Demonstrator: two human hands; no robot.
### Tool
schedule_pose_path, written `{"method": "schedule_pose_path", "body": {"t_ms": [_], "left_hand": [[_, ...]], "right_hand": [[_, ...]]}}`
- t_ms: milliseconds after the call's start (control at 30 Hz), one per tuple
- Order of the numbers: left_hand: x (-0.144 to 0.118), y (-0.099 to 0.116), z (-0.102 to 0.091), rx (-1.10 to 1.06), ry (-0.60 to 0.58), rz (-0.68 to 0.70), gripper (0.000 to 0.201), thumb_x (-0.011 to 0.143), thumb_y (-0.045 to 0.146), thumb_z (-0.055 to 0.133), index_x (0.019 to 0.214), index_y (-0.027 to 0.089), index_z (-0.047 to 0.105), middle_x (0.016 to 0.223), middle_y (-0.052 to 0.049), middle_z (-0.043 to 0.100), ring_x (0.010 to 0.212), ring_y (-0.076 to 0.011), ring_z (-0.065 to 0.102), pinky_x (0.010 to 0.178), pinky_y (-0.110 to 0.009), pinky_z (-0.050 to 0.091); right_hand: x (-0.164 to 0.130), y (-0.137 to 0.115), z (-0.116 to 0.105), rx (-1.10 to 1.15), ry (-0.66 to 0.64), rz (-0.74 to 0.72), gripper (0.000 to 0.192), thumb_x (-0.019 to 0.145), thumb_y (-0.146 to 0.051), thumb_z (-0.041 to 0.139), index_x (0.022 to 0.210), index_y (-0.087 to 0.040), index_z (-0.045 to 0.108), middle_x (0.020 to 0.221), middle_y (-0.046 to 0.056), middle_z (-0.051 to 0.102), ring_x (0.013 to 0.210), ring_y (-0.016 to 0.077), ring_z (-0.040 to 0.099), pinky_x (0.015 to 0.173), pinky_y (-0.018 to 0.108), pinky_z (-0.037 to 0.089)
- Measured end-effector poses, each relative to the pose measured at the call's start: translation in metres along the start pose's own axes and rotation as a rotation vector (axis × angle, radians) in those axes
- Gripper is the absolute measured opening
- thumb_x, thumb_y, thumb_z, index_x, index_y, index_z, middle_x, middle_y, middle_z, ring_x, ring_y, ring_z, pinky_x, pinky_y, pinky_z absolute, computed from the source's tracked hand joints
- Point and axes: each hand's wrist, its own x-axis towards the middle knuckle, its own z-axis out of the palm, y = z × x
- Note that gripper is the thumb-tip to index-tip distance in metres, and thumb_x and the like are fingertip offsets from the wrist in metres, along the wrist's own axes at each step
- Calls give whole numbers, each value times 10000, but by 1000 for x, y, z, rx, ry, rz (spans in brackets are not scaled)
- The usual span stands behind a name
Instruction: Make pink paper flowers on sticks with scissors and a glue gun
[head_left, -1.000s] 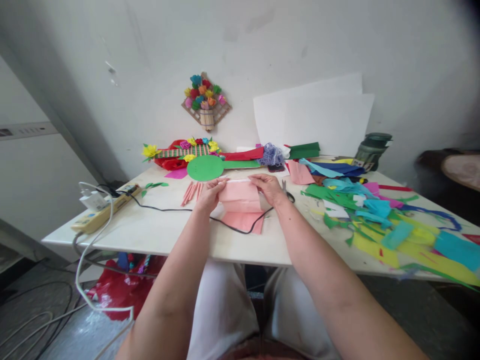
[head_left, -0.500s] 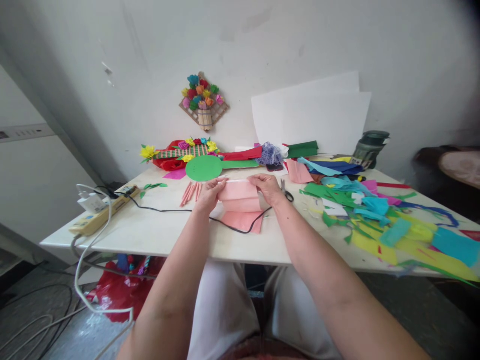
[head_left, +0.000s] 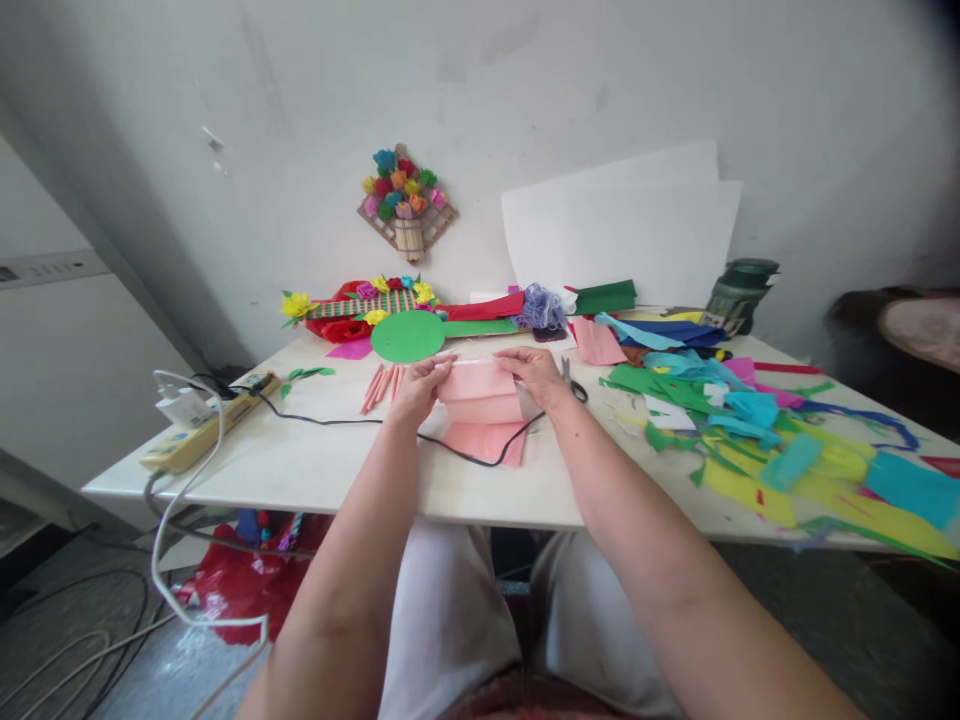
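Observation:
A strip of pink crepe paper [head_left: 481, 392] is stretched between my two hands above the table. My left hand [head_left: 422, 388] pinches its upper left corner, and my right hand [head_left: 534, 372] pinches the upper right one. Along the top edge, between the fingers, runs a thin white line that I cannot make out clearly. Another pink piece [head_left: 487, 442] lies flat on the table below, with a black cable [head_left: 465, 456] crossing over it. Several rolled pink paper sticks [head_left: 381, 386] lie beside my left hand. Scissors [head_left: 574, 384] rest just right of my right hand.
A green paper disc [head_left: 407, 336] lies behind my hands. Colourful paper scraps [head_left: 750, 420] cover the table's right side, with a dark bottle [head_left: 741, 297] behind them. At left is a power strip [head_left: 195, 430] with cables. A paper-flower ornament [head_left: 407, 200] hangs on the wall.

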Motion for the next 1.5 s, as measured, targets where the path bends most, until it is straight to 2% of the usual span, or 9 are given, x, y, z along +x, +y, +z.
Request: {"method": "schedule_pose_path", "body": {"t_ms": [233,800,1100,1500], "left_hand": [[-2,4,0,-6,-19,-21,331,565,274,772,864,146,714,641,-21,640,563,-92,535,511,-191,390],[-6,9,0,-70,-35,-60,317,515,213,788,814,139,712,654,-23,658,568,-95,563,550,-208,415],[-6,9,-3,-49,-61,-66,326,537,227,778,842,134,707,621,-20,642,541,-90,556,532,-205,413],[-7,11,-4,-25,-87,-55,372,572,249,763,920,140,691,616,-5,617,534,-83,537,515,-200,381]], "right_hand": [[-2,-3,-2,27,-24,22,267,511,-299,758,753,-193,719,714,17,693,618,131,585,642,295,463],[-2,-3,-3,45,-72,45,222,490,-268,769,691,-196,708,674,3,683,615,121,580,652,277,464],[-2,-3,-5,74,-103,60,287,482,-265,778,751,-199,707,635,-7,669,593,122,583,638,282,466],[-2,-4,-5,31,-87,58,269,461,-269,783,703,-181,705,624,-7,658,556,97,538,592,259,444]]}}
